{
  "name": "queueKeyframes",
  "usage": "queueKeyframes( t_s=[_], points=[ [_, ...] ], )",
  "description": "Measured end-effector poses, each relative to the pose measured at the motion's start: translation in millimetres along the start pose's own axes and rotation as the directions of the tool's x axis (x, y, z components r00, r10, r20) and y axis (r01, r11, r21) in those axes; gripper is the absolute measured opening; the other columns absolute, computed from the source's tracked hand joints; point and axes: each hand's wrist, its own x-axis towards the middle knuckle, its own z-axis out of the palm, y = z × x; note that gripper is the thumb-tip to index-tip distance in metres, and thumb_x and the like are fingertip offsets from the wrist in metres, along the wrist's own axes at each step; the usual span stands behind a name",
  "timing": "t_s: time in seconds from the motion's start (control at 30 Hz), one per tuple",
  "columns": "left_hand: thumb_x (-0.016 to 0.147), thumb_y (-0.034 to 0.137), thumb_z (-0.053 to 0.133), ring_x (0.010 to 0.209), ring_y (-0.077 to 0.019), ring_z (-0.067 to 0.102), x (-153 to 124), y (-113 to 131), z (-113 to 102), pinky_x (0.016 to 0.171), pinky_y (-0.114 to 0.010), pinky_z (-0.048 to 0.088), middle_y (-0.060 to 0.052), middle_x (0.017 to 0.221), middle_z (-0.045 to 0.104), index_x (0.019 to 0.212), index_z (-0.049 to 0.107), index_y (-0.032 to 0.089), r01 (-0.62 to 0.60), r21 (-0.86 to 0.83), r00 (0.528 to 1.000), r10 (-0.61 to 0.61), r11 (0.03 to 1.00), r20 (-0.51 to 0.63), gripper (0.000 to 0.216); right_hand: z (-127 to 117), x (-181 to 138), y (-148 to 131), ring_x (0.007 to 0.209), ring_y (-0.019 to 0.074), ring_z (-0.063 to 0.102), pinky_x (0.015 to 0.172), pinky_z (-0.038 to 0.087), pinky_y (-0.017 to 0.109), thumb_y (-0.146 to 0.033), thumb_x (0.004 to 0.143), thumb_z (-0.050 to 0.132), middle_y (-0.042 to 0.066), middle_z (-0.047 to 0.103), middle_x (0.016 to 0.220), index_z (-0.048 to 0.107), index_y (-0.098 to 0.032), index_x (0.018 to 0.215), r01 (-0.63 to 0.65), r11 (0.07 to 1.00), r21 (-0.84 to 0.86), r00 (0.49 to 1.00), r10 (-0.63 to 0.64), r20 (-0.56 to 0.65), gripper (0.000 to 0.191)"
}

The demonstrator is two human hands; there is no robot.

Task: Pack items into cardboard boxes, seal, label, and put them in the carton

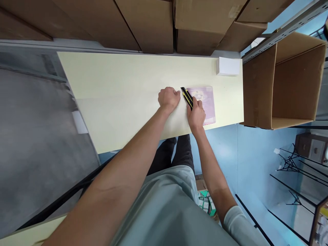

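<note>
My right hand (196, 114) is closed around a black-and-yellow utility knife (187, 97), whose far end points up and to the left over the table. Beside and partly under that hand lies a flat lilac packet (208, 104) with a pale printed picture. To the left of the knife, my left hand (169, 98) is curled into a fist low over the cream tabletop (123, 92). Whatever the fist may hold is hidden by its fingers. A small gap separates the two hands.
A white box or paper stack (228, 66) sits at the table's back right corner. Brown cartons (151, 24) line the shelf behind. An open cardboard box (258, 85) stands right of the table. Below my right arm is a carton of green-and-white small boxes (206, 202).
</note>
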Motion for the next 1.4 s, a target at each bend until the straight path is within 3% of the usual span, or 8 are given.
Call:
queueKeyframes(
  t_s=[0.23, 0.53, 0.83, 1.13, 1.3, 1.4],
  points=[
    [0.095, 0.042, 0.065, 0.107, -0.0363, 0.068, 5, 2, 0, 0.104, -0.051, 0.054, -0.015, 0.097, 0.075, 0.091, 0.075, 0.02, 0.033, 0.012, 0.999, -0.033, 0.999, -0.002, 0.025, -6, -10, 8, 0.103, 0.0263, 0.069, 0.087, 0.06, 0.038, -0.024, 0.111, 0.044, 0.015, 0.062, 0.126, 0.047, -0.023, 0.161, 0.046, 0.998, -0.047, 0.999, -0.047, -0.017, 0.05],
    [0.096, 0.049, 0.065, 0.114, -0.0369, 0.067, 8, -4, 7, 0.108, -0.051, 0.052, -0.014, 0.102, 0.076, 0.101, 0.076, 0.02, 0.01, 0.009, 1.0, -0.01, 1.0, -0.007, 0.032, -13, -31, 13, 0.108, 0.0296, 0.067, 0.085, 0.06, 0.04, -0.023, 0.111, 0.044, 0.016, 0.06, 0.125, 0.051, -0.021, 0.159, 0.016, 0.996, -0.087, 0.999, -0.013, 0.033, 0.048],
    [0.101, 0.044, 0.06, 0.117, -0.0376, 0.066, 1, 1, 12, 0.108, -0.051, 0.05, -0.016, 0.109, 0.075, 0.103, 0.074, 0.019, 0.037, 0.041, 0.999, -0.036, 0.998, -0.027, 0.029, -13, -64, 30, 0.103, 0.0282, 0.067, 0.081, 0.059, 0.036, -0.023, 0.111, 0.046, 0.015, 0.063, 0.121, 0.054, -0.022, 0.157, 0.005, 0.996, -0.091, 0.999, -0.002, 0.032, 0.047],
    [0.11, 0.045, 0.053, 0.124, -0.0318, 0.067, -11, 5, 10, 0.11, -0.047, 0.049, -0.013, 0.115, 0.074, 0.106, 0.07, 0.017, 0.026, 0.073, 0.999, -0.024, 0.997, -0.027, 0.032, -12, -102, 43, 0.103, 0.0283, 0.067, 0.081, 0.06, 0.036, -0.021, 0.11, 0.043, 0.016, 0.065, 0.122, 0.053, -0.021, 0.158, -0.011, 0.993, -0.115, 0.998, 0.018, 0.063, 0.049],
    [0.115, 0.051, 0.039, 0.14, -0.0363, 0.059, -2, -8, 23, 0.115, -0.047, 0.043, -0.012, 0.126, 0.07, 0.117, 0.068, 0.011, -0.022, 0.04, 0.999, 0.024, 0.999, -0.033, 0.049, -16, -120, 47, 0.104, 0.0273, 0.068, 0.08, 0.059, 0.034, -0.022, 0.11, 0.048, 0.015, 0.066, 0.123, 0.051, -0.023, 0.162, -0.019, 0.991, -0.136, 0.997, 0.028, 0.067, 0.051],
    [0.112, 0.059, 0.042, 0.146, -0.038, 0.053, 13, -27, 39, 0.121, -0.05, 0.04, -0.015, 0.134, 0.068, 0.127, 0.066, 0.011, -0.079, -0.023, 0.996, 0.078, 0.997, -0.042, 0.056, -18, -130, 49, 0.104, 0.026, 0.069, 0.079, 0.058, 0.031, -0.024, 0.111, 0.051, 0.014, 0.067, 0.123, 0.049, -0.025, 0.164, -0.029, 0.981, -0.192, 0.995, 0.046, 0.089, 0.053]
  ],
)
